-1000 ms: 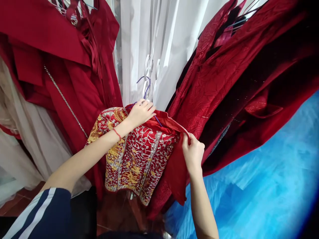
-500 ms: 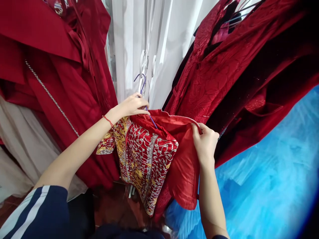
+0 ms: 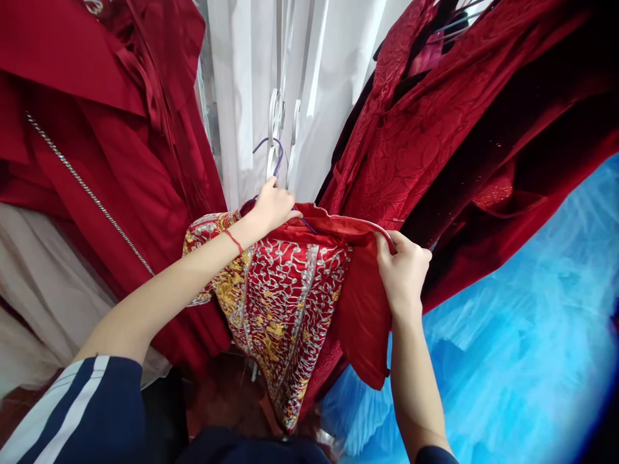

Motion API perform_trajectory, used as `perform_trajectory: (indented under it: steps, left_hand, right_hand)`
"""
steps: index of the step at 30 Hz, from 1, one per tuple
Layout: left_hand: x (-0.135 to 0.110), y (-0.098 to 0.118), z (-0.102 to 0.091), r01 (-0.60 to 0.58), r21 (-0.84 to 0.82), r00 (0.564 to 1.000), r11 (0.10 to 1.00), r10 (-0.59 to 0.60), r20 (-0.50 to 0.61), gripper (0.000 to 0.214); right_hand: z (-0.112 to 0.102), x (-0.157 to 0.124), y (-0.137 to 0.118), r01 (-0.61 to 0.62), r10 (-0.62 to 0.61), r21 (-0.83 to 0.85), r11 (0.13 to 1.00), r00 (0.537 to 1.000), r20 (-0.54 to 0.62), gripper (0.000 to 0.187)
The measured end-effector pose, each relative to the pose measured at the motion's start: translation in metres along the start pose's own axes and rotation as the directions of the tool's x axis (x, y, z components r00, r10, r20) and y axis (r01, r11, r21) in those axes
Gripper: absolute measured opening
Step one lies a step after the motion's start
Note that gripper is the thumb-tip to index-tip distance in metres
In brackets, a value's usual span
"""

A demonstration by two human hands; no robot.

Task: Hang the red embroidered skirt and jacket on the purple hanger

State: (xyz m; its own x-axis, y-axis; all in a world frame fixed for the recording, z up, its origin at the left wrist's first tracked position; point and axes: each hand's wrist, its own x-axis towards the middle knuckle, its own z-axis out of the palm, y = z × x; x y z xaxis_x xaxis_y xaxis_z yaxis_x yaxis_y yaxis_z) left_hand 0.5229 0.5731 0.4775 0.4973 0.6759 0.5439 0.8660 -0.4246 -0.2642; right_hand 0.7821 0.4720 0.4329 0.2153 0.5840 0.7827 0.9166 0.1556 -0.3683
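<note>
A red embroidered top (image 3: 285,303) with silver and gold patterns hangs in front of me, its plain red lining showing on the right. My left hand (image 3: 275,205) is closed around the neck of a purple hanger (image 3: 279,154), whose hook sticks up above the fingers. One slanting arm of that hanger shows inside the top's opening; the rest is hidden by cloth and hand. At the right, my right hand (image 3: 402,263) pinches the top's pale-trimmed edge between thumb and fingers, pulling it out sideways.
Dark red garments (image 3: 116,193) hang at the left, beside pale cloth (image 3: 48,270). Red patterned dresses (image 3: 387,148) hang at the right above a blue tulle skirt (image 3: 512,322). White curtains (image 3: 242,84) with white rings (image 3: 275,116) are behind the hanger. Below lies a brown floor (image 3: 217,399).
My left hand has shifted right and slightly down, with the hanger more inside the top. The embroidered front has swung round to face me more. My right hand keeps its pinch on the edge.
</note>
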Motion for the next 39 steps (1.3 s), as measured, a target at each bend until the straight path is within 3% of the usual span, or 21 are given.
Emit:
perform_trajectory:
  steps: [4, 8, 11, 13, 17, 20, 22, 24, 26, 28, 30, 35, 39]
  left_hand:
    - [0.010, 0.012, 0.008, 0.058, 0.092, 0.998, 0.994, -0.060, 0.014, 0.042]
    - [0.011, 0.009, 0.017, 0.072, 0.109, 0.997, 0.991, -0.073, 0.008, 0.040]
    - [0.010, 0.006, 0.016, 0.069, 0.128, 0.997, 0.989, -0.072, 0.026, 0.047]
    - [0.010, 0.002, 0.010, 0.026, 0.159, 0.996, 0.987, -0.039, 0.079, 0.042]
    - [0.011, -0.016, -0.006, -0.122, 0.151, 0.979, 0.981, 0.093, 0.181, 0.036]
    - [0.010, -0.035, -0.013, -0.223, 0.042, 0.971, 0.974, 0.218, 0.103, 0.033]
    - [0.008, -0.043, -0.014, -0.233, -0.016, 0.972, 0.972, 0.234, 0.032, 0.034]
    - [0.007, -0.046, -0.015, -0.208, -0.035, 0.978, 0.978, 0.208, 0.000, 0.037]
    - [0.008, -0.043, -0.016, -0.178, -0.015, 0.984, 0.984, 0.178, 0.006, 0.038]
    - [0.012, -0.038, -0.017, -0.150, 0.019, 0.988, 0.989, 0.149, 0.028, 0.040]
    - [0.016, -0.032, -0.016, -0.119, 0.021, 0.992, 0.993, 0.119, 0.030, 0.041]
    - [0.022, -0.030, -0.012, -0.064, -0.007, 0.998, 0.998, 0.064, 0.011, 0.042]
    - [0.022, -0.034, -0.010, -0.052, 0.028, 0.999, 0.998, 0.052, 0.016, 0.043]
  right_hand:
    - [-0.013, -0.009, -0.013, 0.047, -0.049, 0.081, 0.996, 0.999, 0.021, 0.034]
    - [-0.023, -0.038, -0.045, 0.077, -0.112, 0.285, 0.956, 0.987, 0.112, 0.027]
    - [-0.007, -0.071, -0.065, 0.083, -0.196, 0.416, 0.906, 0.951, 0.237, 0.026]
    - [0.016, -0.096, -0.069, 0.086, -0.224, 0.464, 0.881, 0.942, 0.250, 0.027]
    - [0.061, -0.142, -0.050, 0.149, -0.262, 0.372, 0.916, 0.925, 0.276, 0.037]
    - [0.075, -0.168, -0.028, 0.260, -0.306, 0.208, 0.943, 0.922, 0.237, 0.033]
    - [0.075, -0.179, -0.016, 0.298, -0.292, 0.017, 0.954, 0.920, 0.262, 0.031]
    - [0.071, -0.183, -0.007, 0.292, -0.211, -0.178, 0.940, 0.904, 0.371, 0.029]
    - [0.066, -0.181, 0.000, 0.294, -0.125, -0.259, 0.920, 0.847, 0.517, 0.020]
    - [0.059, -0.175, 0.002, 0.323, -0.136, -0.190, 0.927, 0.763, 0.632, 0.006]
    - [0.047, -0.165, 0.000, 0.321, -0.217, -0.040, 0.946, 0.723, 0.656, 0.014]
    - [0.002, -0.136, -0.011, 0.126, -0.317, 0.372, 0.920, 0.798, 0.513, 0.041]
    - [-0.041, -0.114, -0.007, -0.044, -0.192, 0.492, 0.870, 0.888, 0.419, 0.045]
